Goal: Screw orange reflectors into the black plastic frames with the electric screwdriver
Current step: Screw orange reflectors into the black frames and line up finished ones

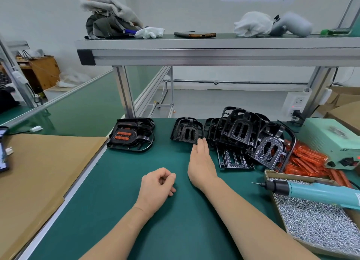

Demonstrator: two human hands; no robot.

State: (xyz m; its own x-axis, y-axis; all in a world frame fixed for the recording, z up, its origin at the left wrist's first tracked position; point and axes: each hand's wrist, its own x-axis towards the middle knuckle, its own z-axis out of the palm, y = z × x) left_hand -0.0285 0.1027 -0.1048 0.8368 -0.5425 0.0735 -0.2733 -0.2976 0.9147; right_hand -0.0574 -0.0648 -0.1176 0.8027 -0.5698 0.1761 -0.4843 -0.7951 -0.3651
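Observation:
My right hand point(201, 162) reaches forward over the green mat, its straight fingertips touching the near edge of a black plastic frame point(186, 132). My left hand point(156, 186) rests on the mat with loosely curled fingers and holds nothing. At the far left lies a stack of frames with orange reflectors fitted point(132, 136). A heap of bare black frames point(245, 135) sits to the right. Loose orange reflectors point(303, 160) lie behind that heap. The teal electric screwdriver point(311, 191) lies across a cardboard box of screws point(319, 224).
A pale green power supply point(331, 140) stands at the far right. Brown cardboard point(39, 172) covers the bench on the left, with a phone point(3, 150) at its edge. An aluminium shelf point(214, 51) overhead carries cloths, gloves and a phone.

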